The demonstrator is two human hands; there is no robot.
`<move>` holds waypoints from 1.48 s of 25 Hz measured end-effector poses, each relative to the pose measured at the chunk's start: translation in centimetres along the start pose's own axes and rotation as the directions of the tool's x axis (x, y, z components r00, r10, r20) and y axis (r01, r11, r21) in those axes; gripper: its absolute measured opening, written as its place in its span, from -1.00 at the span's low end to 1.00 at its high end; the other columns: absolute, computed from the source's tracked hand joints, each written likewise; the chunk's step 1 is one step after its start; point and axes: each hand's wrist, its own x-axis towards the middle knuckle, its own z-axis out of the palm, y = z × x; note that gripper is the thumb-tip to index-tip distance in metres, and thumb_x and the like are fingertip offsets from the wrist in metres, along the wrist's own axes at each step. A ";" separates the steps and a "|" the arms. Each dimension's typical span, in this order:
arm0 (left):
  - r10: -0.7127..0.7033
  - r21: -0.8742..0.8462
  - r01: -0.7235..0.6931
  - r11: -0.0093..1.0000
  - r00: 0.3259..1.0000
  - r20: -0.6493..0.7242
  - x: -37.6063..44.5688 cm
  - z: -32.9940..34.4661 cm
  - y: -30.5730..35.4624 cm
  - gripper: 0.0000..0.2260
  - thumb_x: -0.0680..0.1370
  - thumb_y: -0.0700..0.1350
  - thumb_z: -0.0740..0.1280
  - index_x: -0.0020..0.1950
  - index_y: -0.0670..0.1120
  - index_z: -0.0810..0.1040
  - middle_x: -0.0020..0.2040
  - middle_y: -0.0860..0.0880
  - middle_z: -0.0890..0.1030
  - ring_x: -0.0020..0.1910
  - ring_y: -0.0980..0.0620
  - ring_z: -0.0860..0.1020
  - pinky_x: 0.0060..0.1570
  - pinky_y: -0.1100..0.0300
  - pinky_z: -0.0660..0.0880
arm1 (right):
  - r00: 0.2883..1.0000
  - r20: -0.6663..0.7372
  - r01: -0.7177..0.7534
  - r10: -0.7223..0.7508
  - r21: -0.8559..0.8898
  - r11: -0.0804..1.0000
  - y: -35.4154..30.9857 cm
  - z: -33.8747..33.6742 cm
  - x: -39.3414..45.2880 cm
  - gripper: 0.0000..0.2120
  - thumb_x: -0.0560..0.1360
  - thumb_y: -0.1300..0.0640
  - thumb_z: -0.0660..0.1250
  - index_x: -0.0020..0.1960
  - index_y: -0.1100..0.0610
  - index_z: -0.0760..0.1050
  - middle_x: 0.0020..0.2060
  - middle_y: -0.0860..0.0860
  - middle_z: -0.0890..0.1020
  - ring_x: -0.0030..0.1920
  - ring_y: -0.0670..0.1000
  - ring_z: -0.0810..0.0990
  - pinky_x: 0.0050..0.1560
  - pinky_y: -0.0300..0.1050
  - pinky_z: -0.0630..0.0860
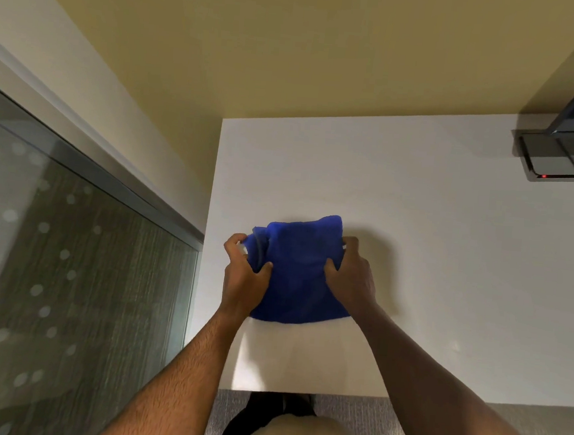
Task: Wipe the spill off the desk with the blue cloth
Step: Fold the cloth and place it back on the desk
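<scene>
White desk (446, 264) against a yellow wall (292, 46), glass partition (53, 250) at left, monitor base (558, 159) w/ a red light at far right. Both hands grip a folded blue cloth (300, 270) near the desk's left-front area: left hand (245, 272) clutching its left edge, right hand (351, 274) its right. No writing legible.

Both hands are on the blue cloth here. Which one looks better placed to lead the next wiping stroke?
Probably the right hand: it lies over the blue cloth with fingers pressing its right edge toward the desk. The left hand only pinches a bunched fold at the left edge. No spill is discernible.
</scene>
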 end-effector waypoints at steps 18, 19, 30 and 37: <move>0.198 0.471 -0.214 0.856 0.977 0.085 14.4 -6.8 7.0 -0.39 0.47 0.06 0.43 0.45 -0.12 0.36 0.41 -0.21 0.35 0.34 -0.18 0.41 0.28 0.06 0.37 | 0.911 0.073 0.413 -0.407 -0.154 0.897 -11.0 0.4 11.7 -0.47 0.47 0.28 0.33 0.41 0.25 0.33 0.32 0.27 0.43 0.29 0.25 0.44 0.26 -0.11 0.32; 0.165 0.471 -0.192 0.861 0.981 0.098 16.3 -7.0 7.3 -0.37 0.47 0.06 0.43 0.47 -0.10 0.34 0.44 -0.19 0.30 0.37 -0.18 0.39 0.31 0.05 0.35 | 0.915 0.105 0.403 -0.391 -0.157 0.902 -12.0 0.7 13.2 -0.45 0.47 0.27 0.33 0.43 0.24 0.29 0.36 0.26 0.38 0.33 0.23 0.40 0.30 -0.11 0.28; 0.064 0.861 -0.211 0.463 0.977 0.204 24.8 -4.8 3.4 -0.27 0.52 0.37 0.11 0.58 0.13 -0.07 0.60 -0.17 -0.15 0.54 -0.28 0.03 0.46 -0.19 0.02 | 0.959 0.272 0.244 -0.082 -0.644 0.725 -10.7 5.6 21.4 -0.24 0.52 -0.30 0.11 0.54 -0.04 -0.16 0.56 0.06 -0.15 0.54 0.19 -0.06 0.49 0.20 0.02; 0.518 0.768 -0.427 0.477 0.843 0.147 18.3 -6.5 3.6 -0.46 0.49 0.05 0.37 0.29 -0.34 0.51 0.28 -0.36 0.51 0.18 -0.35 0.56 0.06 -0.16 0.55 | 0.954 0.152 0.298 -0.256 -0.527 0.796 -11.1 5.1 15.7 -0.35 0.56 -0.23 0.03 0.52 0.10 0.07 0.54 0.07 0.13 0.53 0.11 0.05 0.49 0.14 -0.01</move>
